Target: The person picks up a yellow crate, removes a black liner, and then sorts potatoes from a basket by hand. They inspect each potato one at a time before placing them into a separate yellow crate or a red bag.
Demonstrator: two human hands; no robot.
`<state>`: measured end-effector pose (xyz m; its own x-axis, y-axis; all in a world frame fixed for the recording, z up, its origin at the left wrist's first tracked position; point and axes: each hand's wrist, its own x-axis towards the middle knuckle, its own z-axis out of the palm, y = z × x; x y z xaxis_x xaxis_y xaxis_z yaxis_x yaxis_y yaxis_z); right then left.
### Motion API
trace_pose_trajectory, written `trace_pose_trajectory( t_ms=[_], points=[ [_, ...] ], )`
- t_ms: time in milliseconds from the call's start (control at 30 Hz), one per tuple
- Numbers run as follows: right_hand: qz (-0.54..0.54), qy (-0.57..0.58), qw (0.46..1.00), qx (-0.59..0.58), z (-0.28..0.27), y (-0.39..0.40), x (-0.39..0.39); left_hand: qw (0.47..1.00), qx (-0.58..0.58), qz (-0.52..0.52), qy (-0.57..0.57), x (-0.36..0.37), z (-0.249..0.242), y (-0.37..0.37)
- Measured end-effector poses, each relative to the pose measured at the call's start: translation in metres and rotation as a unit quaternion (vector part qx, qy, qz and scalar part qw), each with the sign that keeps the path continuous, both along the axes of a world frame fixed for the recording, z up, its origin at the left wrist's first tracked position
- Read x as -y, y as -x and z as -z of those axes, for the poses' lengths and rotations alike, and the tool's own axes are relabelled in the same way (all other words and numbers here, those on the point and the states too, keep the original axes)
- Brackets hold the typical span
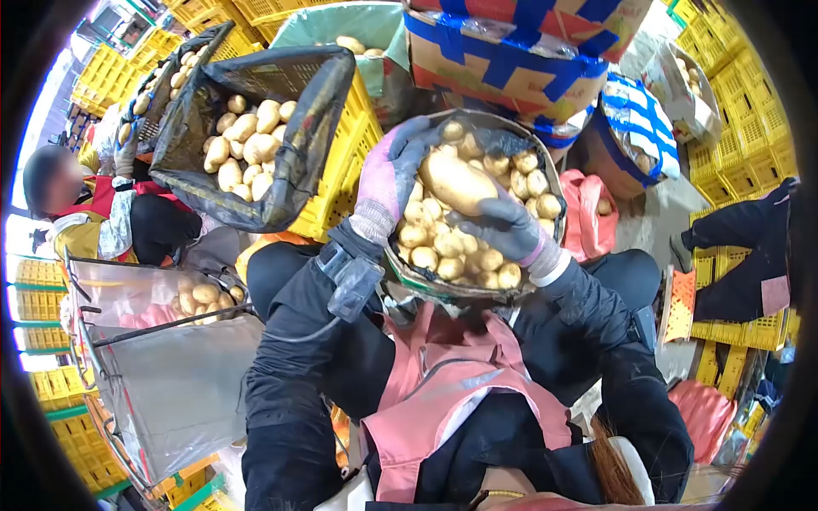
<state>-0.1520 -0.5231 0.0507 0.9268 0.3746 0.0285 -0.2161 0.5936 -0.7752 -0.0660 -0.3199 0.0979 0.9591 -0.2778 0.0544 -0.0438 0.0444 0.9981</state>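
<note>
A large potato (458, 180) is raised above a round, dark-rimmed basket (404, 274) of smaller potatoes (447, 244). My right hand (514, 232), in a grey-and-pink glove, grips its lower right end. Beside the upper left end is my left hand (394, 170), gloved the same way, with its fingers stretched over the basket's rim. Whether the left fingertips touch the large potato is hard to see. The basket sits between my knees, and dark plastic shows at its far inner side.
At the left stands a yellow crate (345, 170) with a black liner and potatoes. Taped cardboard boxes (511, 72) are stacked ahead. A pink bag (588, 213) is right of the basket. Lower left is a framed grey bag (183, 375). A co-worker (102, 213) sits far left.
</note>
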Motion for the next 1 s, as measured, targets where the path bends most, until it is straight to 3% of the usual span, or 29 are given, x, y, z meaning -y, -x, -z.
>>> trace_pose_trajectory(
  t_ms=[33,67,100,167,200,233,267,300,367,433,467,533,567,600,633,700,800,833,867,900,933,967,1000],
  points=[
    [-0.029,-0.111,0.988,-0.105,0.025,-0.014,-0.002,0.998,0.016,-0.025,0.055,-0.002,-0.006,-0.002],
    [-0.041,-0.219,0.951,-0.216,0.050,-0.028,-0.004,0.994,0.073,-0.078,0.035,-0.005,-0.013,-0.007],
    [-0.073,-0.305,0.904,-0.291,0.039,-0.048,-0.011,0.983,0.094,-0.136,0.076,-0.007,-0.025,-0.009],
    [-0.078,-0.304,0.932,-0.181,-0.006,-0.099,-0.049,0.967,0.114,-0.201,0.104,-0.022,-0.033,-0.018],
    [-0.055,-0.232,0.963,-0.127,-0.010,-0.138,-0.063,0.960,0.170,-0.218,0.039,-0.032,-0.033,-0.029],
    [-0.031,-0.126,0.991,0.041,-0.017,-0.181,-0.079,0.956,0.191,-0.179,0.133,-0.036,-0.031,-0.036],
    [-0.066,-0.174,0.981,-0.046,-0.046,-0.209,-0.092,0.959,0.189,-0.172,0.123,-0.043,-0.029,-0.044],
    [-0.040,-0.130,0.991,-0.017,-0.052,-0.246,-0.099,0.963,0.179,-0.165,0.116,-0.049,-0.026,-0.042],
    [-0.064,-0.070,0.991,0.095,-0.089,-0.267,-0.101,0.964,0.030,-0.178,0.197,-0.051,-0.032,-0.033],
    [0.007,0.131,0.987,0.087,-0.106,-0.250,-0.092,0.962,-0.012,-0.132,0.240,-0.064,-0.030,-0.035],
    [0.002,0.175,0.971,0.160,-0.092,-0.235,-0.084,0.957,-0.015,-0.099,0.273,-0.071,-0.031,-0.032],
    [0.026,0.420,0.890,0.177,-0.040,-0.193,-0.062,0.947,-0.018,-0.078,0.310,-0.082,-0.034,-0.028],
    [0.136,0.490,0.819,0.266,0.019,-0.179,-0.049,0.952,-0.021,-0.070,0.297,-0.081,-0.040,-0.025],
    [0.138,0.647,0.726,0.187,0.079,-0.171,-0.032,0.958,-0.025,-0.062,0.280,-0.079,-0.043,-0.021],
    [0.116,0.731,0.664,0.102,0.142,-0.168,-0.020,0.958,-0.035,-0.074,0.276,-0.076,-0.043,-0.020],
    [0.137,0.796,0.586,0.055,0.175,-0.134,-0.030,0.949,-0.060,-0.098,0.293,-0.068,-0.046,-0.014],
    [0.142,0.837,0.522,0.077,0.196,-0.122,-0.045,0.950,-0.073,-0.012,0.302,-0.064,-0.026,-0.021],
    [0.084,0.828,0.552,0.045,0.185,-0.131,-0.041,0.945,-0.075,0.024,0.317,-0.062,-0.020,-0.024],
    [0.059,0.741,0.668,-0.023,0.182,-0.143,-0.038,0.945,-0.076,0.027,0.316,-0.061,-0.021,-0.022],
    [0.033,0.635,0.766,-0.090,0.180,-0.149,-0.034,0.983,-0.047,0.026,0.175,-0.058,-0.022,-0.021],
    [0.027,0.531,0.839,-0.117,0.143,-0.141,-0.039,0.999,-0.014,0.021,0.032,-0.056,-0.023,-0.021],
    [-0.001,0.437,0.889,-0.138,0.109,-0.134,-0.044,0.999,-0.011,0.019,0.036,-0.054,-0.023,-0.021],
    [0.000,0.422,0.900,-0.112,0.083,-0.126,-0.048,0.997,0.009,0.006,-0.077,-0.053,-0.019,-0.020]
  ],
)
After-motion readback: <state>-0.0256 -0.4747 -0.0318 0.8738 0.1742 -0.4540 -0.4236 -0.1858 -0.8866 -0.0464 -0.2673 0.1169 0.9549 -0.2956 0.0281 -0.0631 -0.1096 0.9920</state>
